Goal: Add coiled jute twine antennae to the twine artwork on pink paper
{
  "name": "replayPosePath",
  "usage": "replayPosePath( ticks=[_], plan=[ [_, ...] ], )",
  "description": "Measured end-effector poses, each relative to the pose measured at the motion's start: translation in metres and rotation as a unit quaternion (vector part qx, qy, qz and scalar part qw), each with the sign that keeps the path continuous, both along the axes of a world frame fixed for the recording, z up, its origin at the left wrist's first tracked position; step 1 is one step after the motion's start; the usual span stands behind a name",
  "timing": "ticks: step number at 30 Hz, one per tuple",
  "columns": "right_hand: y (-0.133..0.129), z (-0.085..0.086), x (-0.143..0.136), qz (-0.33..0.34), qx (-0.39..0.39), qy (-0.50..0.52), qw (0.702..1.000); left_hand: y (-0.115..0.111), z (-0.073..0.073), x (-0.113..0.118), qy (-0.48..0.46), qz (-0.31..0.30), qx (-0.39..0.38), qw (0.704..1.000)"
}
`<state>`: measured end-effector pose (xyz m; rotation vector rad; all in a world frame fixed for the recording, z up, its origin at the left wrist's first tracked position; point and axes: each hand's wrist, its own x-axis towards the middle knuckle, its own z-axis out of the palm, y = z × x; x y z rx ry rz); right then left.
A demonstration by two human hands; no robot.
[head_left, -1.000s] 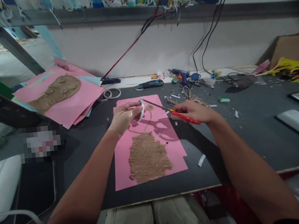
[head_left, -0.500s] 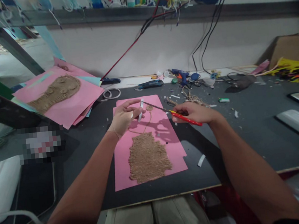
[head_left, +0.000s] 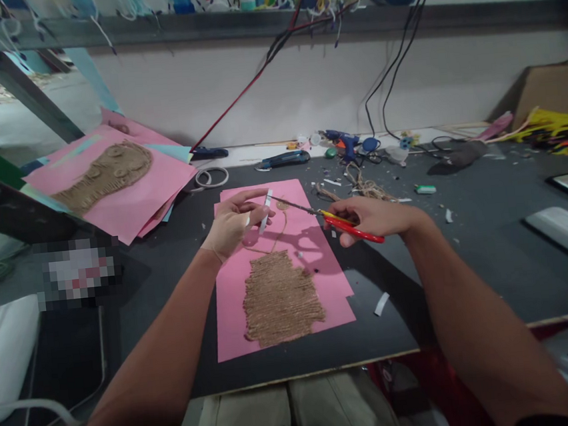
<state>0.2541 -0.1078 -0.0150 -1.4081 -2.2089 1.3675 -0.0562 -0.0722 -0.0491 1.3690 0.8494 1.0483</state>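
Note:
Between the fingertips of my left hand (head_left: 235, 226) is a narrow white strip (head_left: 265, 213), held upright at a slant. My right hand (head_left: 365, 218) is closed around red and yellow-handled scissors (head_left: 332, 220). Their blades point left, and the tip meets the strip near its upper end. Beneath both hands lies a pink sheet (head_left: 327, 272). A patch of brown twine rows (head_left: 282, 297) covers its lower part. Above that, a thin twine outline and a small twine coil (head_left: 282, 204) show on the sheet, partly hidden by my left hand and the scissors.
At the left lies a stack of pink sheets (head_left: 128, 218) with another twine piece (head_left: 114, 169). A utility knife (head_left: 283, 160), a blue glue gun (head_left: 345, 145) and loose twine (head_left: 361, 184) are behind the sheet. White scraps (head_left: 382, 304) dot the black table (head_left: 468, 242).
The scissors' handles have spread slightly as my right fingers loosened. My left hand and the strip have shifted slightly left and down.

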Motion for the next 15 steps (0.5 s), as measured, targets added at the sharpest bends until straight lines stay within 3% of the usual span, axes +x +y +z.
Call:
replayPosePath(
  ticks=[5,15],
  plan=[
    [-0.0003,0.0022,0.0005,0.000,-0.031,0.015,0.999,-0.0002,-0.0003,-0.0021,-0.020,-0.018,-0.001,1.000],
    [0.0018,-0.0006,-0.0007,0.008,-0.014,0.026,1.000,0.0022,-0.0040,-0.0061,0.003,-0.027,0.007,1.000]
  ],
)
